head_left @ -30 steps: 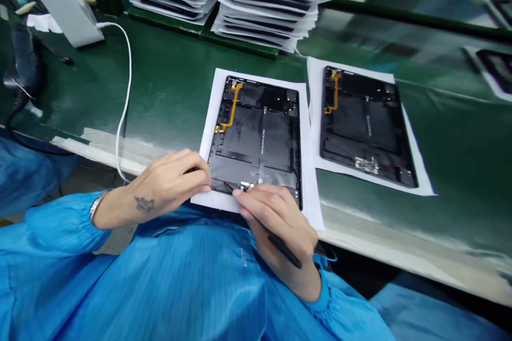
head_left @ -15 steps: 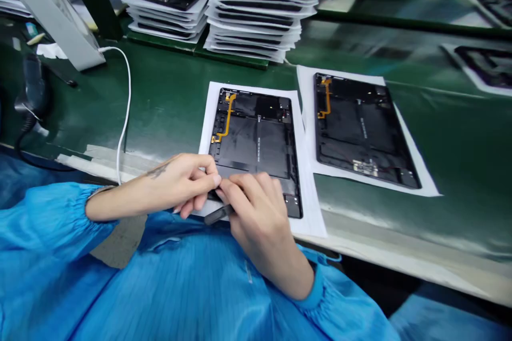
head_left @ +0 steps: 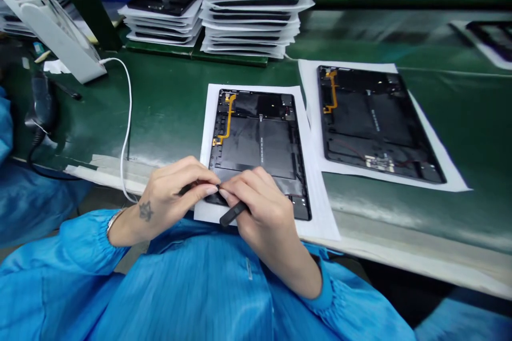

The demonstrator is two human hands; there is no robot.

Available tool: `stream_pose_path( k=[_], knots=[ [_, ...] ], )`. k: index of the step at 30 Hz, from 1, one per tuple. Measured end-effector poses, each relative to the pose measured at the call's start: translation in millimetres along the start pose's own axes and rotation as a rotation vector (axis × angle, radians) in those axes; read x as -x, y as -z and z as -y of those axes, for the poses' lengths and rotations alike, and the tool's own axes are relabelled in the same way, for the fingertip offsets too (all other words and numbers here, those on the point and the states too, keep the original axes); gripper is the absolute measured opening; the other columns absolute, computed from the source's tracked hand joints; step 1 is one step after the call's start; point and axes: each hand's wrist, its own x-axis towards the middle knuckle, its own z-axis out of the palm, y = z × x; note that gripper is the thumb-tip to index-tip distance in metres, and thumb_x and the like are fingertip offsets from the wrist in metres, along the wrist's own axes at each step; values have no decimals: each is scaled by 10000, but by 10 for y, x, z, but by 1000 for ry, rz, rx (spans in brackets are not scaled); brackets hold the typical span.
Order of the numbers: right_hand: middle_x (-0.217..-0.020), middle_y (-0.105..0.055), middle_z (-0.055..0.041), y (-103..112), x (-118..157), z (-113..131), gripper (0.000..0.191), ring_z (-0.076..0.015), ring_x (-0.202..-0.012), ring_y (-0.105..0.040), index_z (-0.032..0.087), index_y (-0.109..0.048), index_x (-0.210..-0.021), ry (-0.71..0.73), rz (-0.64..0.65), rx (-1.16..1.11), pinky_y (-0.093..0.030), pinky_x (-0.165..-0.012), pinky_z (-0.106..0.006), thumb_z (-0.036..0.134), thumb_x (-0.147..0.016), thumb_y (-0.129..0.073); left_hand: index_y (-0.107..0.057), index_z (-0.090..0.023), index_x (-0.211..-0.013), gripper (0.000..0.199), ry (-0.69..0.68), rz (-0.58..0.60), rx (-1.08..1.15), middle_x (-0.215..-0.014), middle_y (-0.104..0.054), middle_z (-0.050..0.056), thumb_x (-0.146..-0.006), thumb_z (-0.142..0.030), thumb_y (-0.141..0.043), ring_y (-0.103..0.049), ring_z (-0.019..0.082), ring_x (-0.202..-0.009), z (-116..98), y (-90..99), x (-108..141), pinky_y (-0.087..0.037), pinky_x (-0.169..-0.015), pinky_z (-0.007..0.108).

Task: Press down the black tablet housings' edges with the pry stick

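An opened tablet housing (head_left: 276,144), black with an orange flex cable (head_left: 229,120) on its left side, lies on a white paper sheet (head_left: 320,213) in front of me. Over its near left corner my two hands meet, fingertips almost touching. My left hand (head_left: 176,189) pinches thumb and forefinger at a tiny dark piece, too small to name. My right hand (head_left: 262,202) is closed round a black flat-ended tool (head_left: 233,214), whose blunt end sticks out below the fingers. Its thumb and forefinger also press together near that piece. The corner under my fingers is hidden.
A second opened tablet (head_left: 356,117) lies on paper to the right. Behind stand a tall stack (head_left: 256,10) of paper-separated panels and a lower stack (head_left: 160,21). At left are a white stand (head_left: 60,37), a white cable (head_left: 128,101) and a dark handheld device (head_left: 43,98).
My left hand has turned, its back and wrist lower now, and a tiny dark piece shows at the fingertips. The black tool's end stands out more from my right hand. The view has shifted slightly.
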Motion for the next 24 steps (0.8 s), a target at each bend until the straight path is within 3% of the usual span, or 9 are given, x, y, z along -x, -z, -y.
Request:
stream_pose_path(
  k=[5,8,11,17,24],
  knots=[
    [-805,-669,-44,13,8,7,191,-173,-767,-538,176,-645,-852,20,-8,24,-440,-692,-326,86,-971,-525,-664,-183,-937,62,81,33,28,-846,-685,9,-978,-168,-619,-646,108,-759,-29,-17,-42,-508,-672,225],
    [-884,-698,-63,31,46,5,201,-186,-810,-550,165,-685,-995,44,-32,82,-466,-709,-332,81,-974,-503,-649,-183,-932,74,84,55,-47,-849,-680,12,-990,-186,-603,-646,112,-761,-20,6,-43,-517,-678,222],
    [-985,-722,-86,46,96,-8,316,-183,-815,-558,143,-676,-1148,124,-9,115,-474,-704,-333,33,-967,-441,-632,-177,-957,74,3,103,-182,-870,-679,21,-1002,-166,-574,-646,118,-781,27,43,3,-527,-698,225],
    [-1017,-719,-112,78,122,-14,329,-191,-813,-539,89,-685,-1151,210,117,188,-478,-709,-345,59,-998,-396,-601,-144,-1039,98,-205,186,-432,-916,-660,59,-1012,-116,-510,-627,156,-841,84,73,133,-545,-767,279],
    [-1045,-706,-118,79,114,16,349,-204,-790,-517,94,-684,-1179,279,162,331,-421,-667,-375,69,-999,-386,-586,-148,-1054,135,-252,226,-512,-905,-672,60,-1019,-96,-467,-623,159,-813,7,92,124,-550,-729,283]
  ],
)
